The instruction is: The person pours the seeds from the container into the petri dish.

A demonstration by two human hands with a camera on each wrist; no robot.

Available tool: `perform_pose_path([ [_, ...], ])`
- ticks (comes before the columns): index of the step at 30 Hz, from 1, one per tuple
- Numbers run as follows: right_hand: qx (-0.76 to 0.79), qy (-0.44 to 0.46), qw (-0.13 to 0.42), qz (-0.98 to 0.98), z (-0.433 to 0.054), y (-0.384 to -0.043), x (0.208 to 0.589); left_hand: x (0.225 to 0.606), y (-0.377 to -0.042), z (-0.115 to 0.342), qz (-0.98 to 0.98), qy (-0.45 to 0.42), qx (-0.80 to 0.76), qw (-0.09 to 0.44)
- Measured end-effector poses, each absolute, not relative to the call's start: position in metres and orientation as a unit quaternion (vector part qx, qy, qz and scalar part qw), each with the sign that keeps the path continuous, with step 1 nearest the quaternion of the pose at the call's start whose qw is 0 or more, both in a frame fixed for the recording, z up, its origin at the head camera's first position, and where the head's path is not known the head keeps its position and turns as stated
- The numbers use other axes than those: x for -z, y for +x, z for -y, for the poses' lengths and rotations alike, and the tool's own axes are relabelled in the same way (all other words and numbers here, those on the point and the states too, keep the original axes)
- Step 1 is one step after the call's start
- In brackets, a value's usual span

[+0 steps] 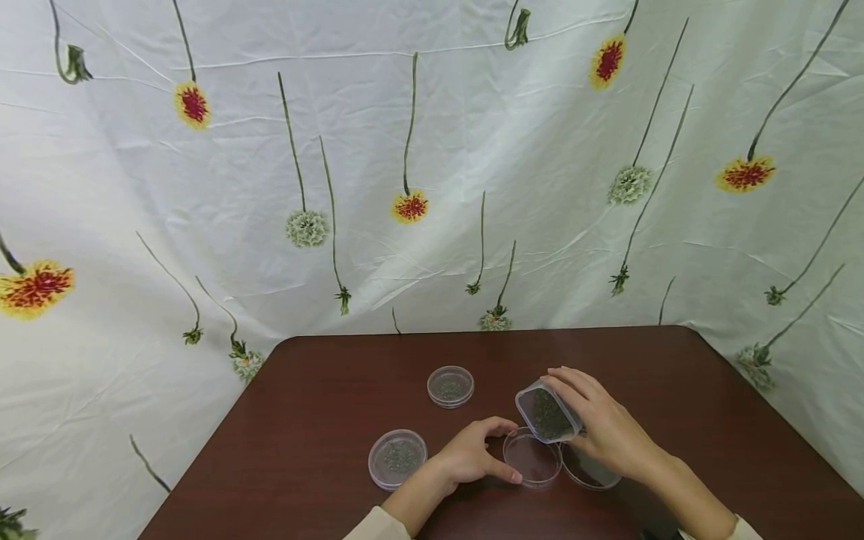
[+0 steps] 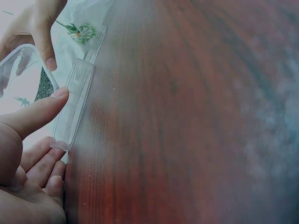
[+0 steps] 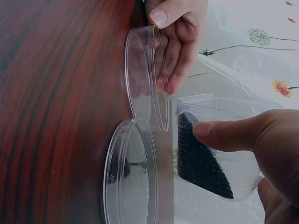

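Observation:
My right hand (image 1: 607,424) grips a clear squarish plastic tub (image 1: 529,405) that holds dark green, loose dried bits (image 3: 201,161). Tilted to the left, the tub hangs over a clear round petri dish (image 1: 529,459), its open mouth toward the dish. In the right wrist view the bits lie slanted against one side, with the thumb pressed on the tub wall. Around the left side of that dish curve the thumb and fingers of my left hand (image 1: 472,454), holding it at the rim. Right beside it lies another clear round dish piece (image 1: 594,474), partly under my right hand.
Two more petri dishes stand on the brown table (image 1: 324,390): one (image 1: 398,459) left of my left hand, one (image 1: 451,386) farther back. Both show small green bits inside. Behind the table's far edge hangs a white flower-print cloth (image 1: 378,285).

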State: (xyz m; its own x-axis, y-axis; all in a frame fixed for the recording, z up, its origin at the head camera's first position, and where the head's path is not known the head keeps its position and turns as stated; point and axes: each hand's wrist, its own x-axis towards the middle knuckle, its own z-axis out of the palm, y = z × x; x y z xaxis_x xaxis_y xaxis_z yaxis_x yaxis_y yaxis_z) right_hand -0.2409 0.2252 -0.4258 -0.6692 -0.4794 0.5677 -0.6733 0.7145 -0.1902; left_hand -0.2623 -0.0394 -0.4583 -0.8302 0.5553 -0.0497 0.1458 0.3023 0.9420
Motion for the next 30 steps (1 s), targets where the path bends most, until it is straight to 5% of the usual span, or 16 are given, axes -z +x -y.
perform_pose_path([
  [30, -0.171, 0.346, 0.251, 0.888, -0.2253, -0.2427, 0.4257, 0.4566, -0.2635, 0.0395, -0.785, 0.222, -0.542, 0.2],
])
